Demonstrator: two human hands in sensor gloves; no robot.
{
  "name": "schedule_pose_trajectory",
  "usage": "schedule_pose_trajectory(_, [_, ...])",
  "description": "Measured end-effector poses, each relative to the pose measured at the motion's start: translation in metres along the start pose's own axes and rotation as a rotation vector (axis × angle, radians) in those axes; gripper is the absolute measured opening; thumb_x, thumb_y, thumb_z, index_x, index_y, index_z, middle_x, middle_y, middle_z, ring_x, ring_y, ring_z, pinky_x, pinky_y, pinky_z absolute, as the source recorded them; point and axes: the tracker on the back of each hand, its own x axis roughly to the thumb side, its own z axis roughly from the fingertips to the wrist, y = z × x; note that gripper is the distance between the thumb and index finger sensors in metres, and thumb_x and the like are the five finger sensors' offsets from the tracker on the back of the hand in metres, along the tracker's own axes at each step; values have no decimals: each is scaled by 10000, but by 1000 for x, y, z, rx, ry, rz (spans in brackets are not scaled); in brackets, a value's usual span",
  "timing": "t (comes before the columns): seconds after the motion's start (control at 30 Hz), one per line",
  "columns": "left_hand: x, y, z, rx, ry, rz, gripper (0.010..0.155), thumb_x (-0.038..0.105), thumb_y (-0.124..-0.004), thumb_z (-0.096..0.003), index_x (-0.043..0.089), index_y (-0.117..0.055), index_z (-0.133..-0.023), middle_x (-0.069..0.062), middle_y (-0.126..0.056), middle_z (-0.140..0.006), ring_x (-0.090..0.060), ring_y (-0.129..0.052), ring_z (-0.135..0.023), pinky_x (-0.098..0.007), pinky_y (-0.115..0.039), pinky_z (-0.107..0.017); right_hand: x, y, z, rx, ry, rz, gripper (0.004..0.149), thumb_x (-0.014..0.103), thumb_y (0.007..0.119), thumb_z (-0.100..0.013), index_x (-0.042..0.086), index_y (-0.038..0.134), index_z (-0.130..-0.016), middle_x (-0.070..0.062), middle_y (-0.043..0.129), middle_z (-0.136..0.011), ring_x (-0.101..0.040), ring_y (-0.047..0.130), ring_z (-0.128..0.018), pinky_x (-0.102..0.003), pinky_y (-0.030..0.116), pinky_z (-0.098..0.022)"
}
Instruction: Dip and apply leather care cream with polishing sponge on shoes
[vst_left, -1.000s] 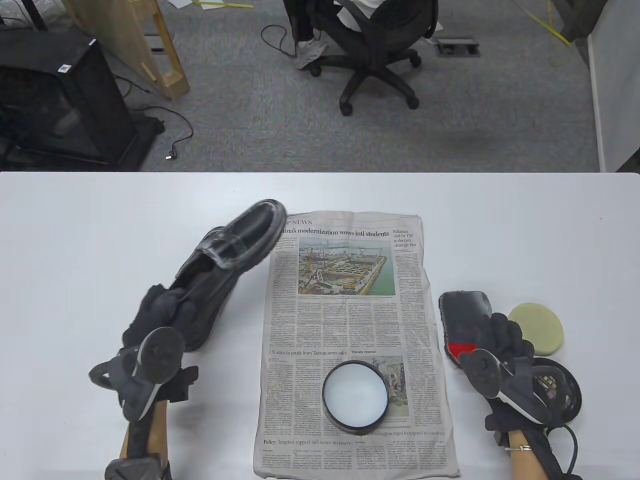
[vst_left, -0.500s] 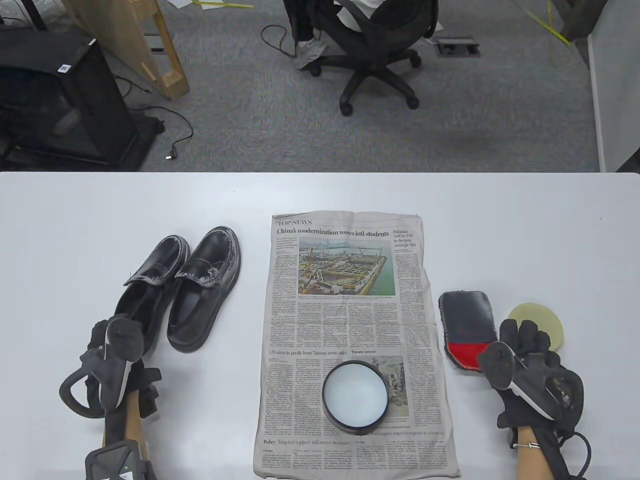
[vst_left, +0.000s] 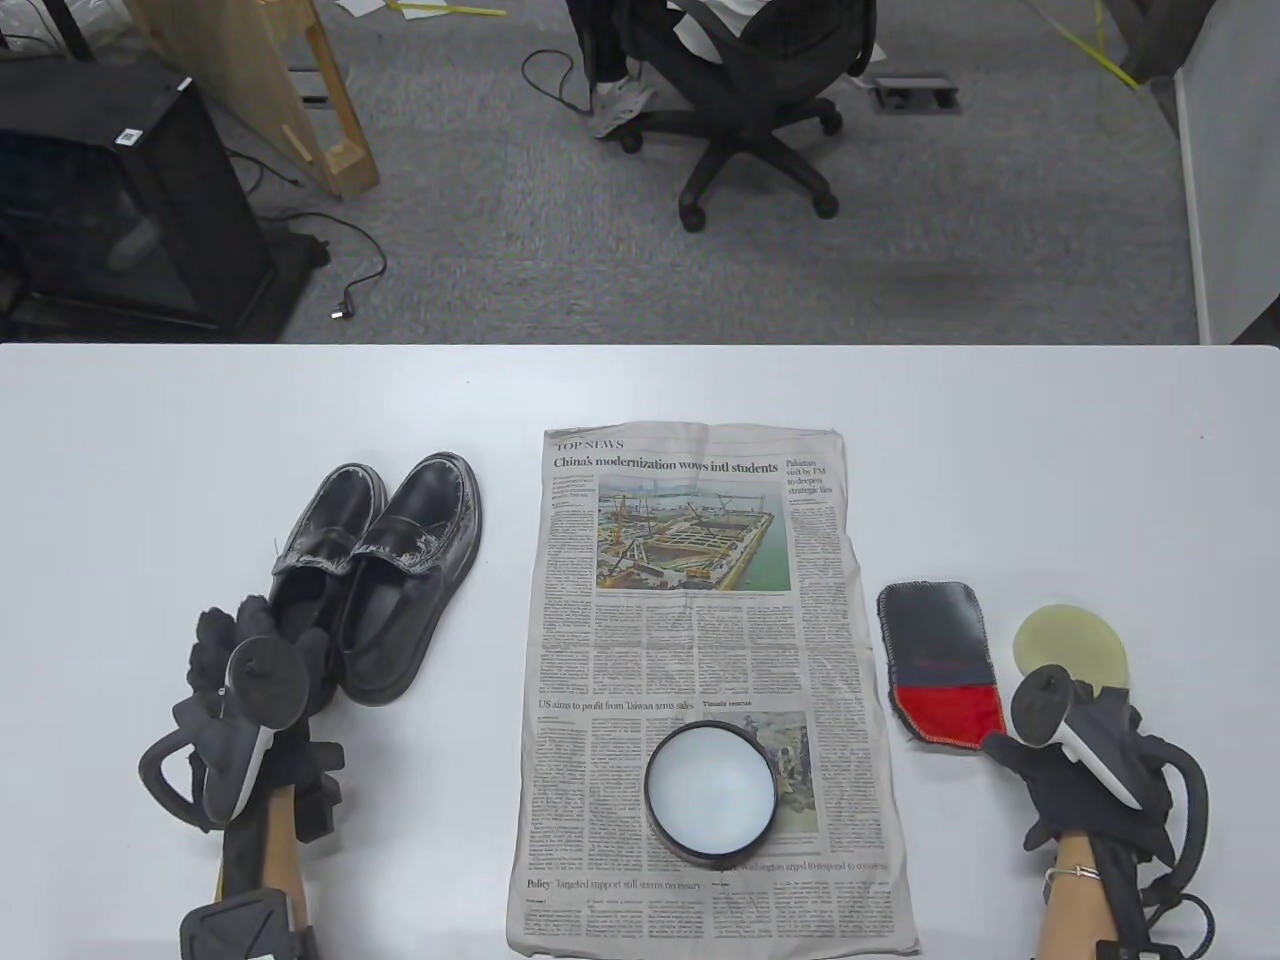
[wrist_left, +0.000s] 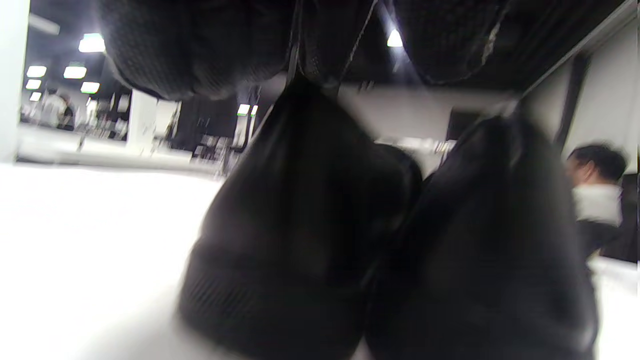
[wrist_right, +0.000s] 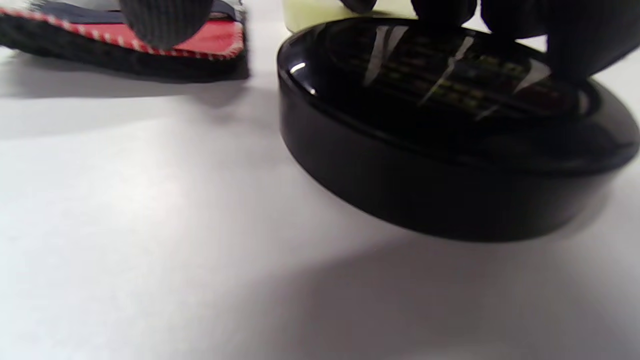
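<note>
Two black leather shoes (vst_left: 400, 580) stand side by side on the table's left, with whitish cream streaks on their tops. My left hand (vst_left: 255, 640) sits at the left shoe's heel; the left wrist view shows both heels (wrist_left: 380, 260) close below my fingers (wrist_left: 190, 45), which do not wrap them. The open cream jar (vst_left: 710, 790) stands on the newspaper (vst_left: 690, 640). The yellow polishing sponge (vst_left: 1068, 640) lies far right. My right hand (vst_left: 1085, 745) is just below it, fingertips (wrist_right: 440, 7) resting on the black jar lid (wrist_right: 435, 150), the thumb apart.
A black and red polishing cloth (vst_left: 938, 650) lies between the newspaper and the sponge, and it also shows in the right wrist view (wrist_right: 125, 45). The table's far edge (vst_left: 640, 347) borders a carpeted floor with an office chair.
A second ago my left hand held one shoe up near the newspaper. It now stands beside the other, pushed closer together. My right hand moved from the cloth onto the lid.
</note>
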Motion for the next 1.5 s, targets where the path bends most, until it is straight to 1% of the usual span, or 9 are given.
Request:
schedule_pose_trajectory(0.13, [38,16,21,13,-231,217,788,576,-705,-542,148,-515,-1176,-278,-537,-1214,-499,-634,-1032,-622,-650,-700,-5,4,-2,15,35,15,1074,702,598,-466,-3,217,-1181,-468,344,-1145,-710,465,-939,-761,648,-593])
schedule_pose_trajectory(0.27, [99,7,58,-214,-618,445,858,615,-702,-519,131,-479,-1192,-287,-514,-1222,-519,-595,-1044,-659,-603,-703,-16,1,-1,4,59,-38,1154,689,610,-470,-147,219,-1163,-549,236,-1095,-740,460,-919,-699,635,-638])
schedule_pose_trajectory(0.47, [163,-38,112,-548,-1003,254,1075,691,-696,-452,68,-280,-1223,-314,-408,-1246,-552,-490,-1076,-709,-541,-705,-35,6,-4,62,115,-131,1106,696,625,-464,-86,289,-1171,-587,359,-1068,-841,474,-857,-831,662,-467])
schedule_pose_trajectory(0.73, [176,-79,136,-728,-1098,25,1131,670,-739,-426,30,-237,-1212,-337,-337,-1246,-581,-395,-1068,-725,-457,-700,-47,17,-13,118,166,-177,1206,683,730,-407,-50,99,-1128,-581,248,-1059,-833,476,-836,-777,755,-482])
schedule_pose_trajectory(0.93, [177,-87,140,-769,-1095,-19,1088,647,-740,-448,41,-261,-1215,-346,-293,-1240,-588,-340,-1057,-718,-406,-693,-51,-4,4,-47,165,-209,1272,694,759,-400,-133,161,-1159,-612,337,-1024,-818,545,-783,-783,704,-499])
schedule_pose_trajectory(1.1, [179,-90,141,-799,-1079,-10,1073,631,-742,-462,43,-244,-1209,-346,-248,-1235,-591,-296,-1048,-726,-373,-677,16,-40,54,-283,-393,-208,1261,715,736,-379,-49,120,-1172,-541,284,-1082,-762,494,-861,-757,610,-611])
schedule_pose_trajectory(1.2, [179,-89,140,-799,-1077,-11,1070,630,-743,-461,44,-252,-1209,-343,-251,-1234,-587,-297,-1048,-724,-376,-676,92,-42,91,-267,-770,-96,1261,727,733,-360,-7,118,-1180,-503,285,-1111,-733,492,-894,-736,597,-646])
schedule_pose_trajectory(1.37, [179,-89,140,-806,-1074,-11,1067,629,-740,-464,43,-249,-1209,-340,-242,-1234,-584,-286,-1048,-723,-367,-675,189,-28,138,-247,-1053,200,1254,735,731,-341,39,120,-1186,-464,288,-1138,-701,493,-933,-714,596,-682])
schedule_pose_trajectory(1.5, [179,-89,140,-810,-1072,-7,1066,629,-741,-464,45,-252,-1209,-336,-238,-1234,-584,-281,-1047,-723,-363,-674,223,-18,147,-209,-1115,292,1251,734,729,-344,34,122,-1185,-469,291,-1134,-704,496,-931,-715,606,-675])
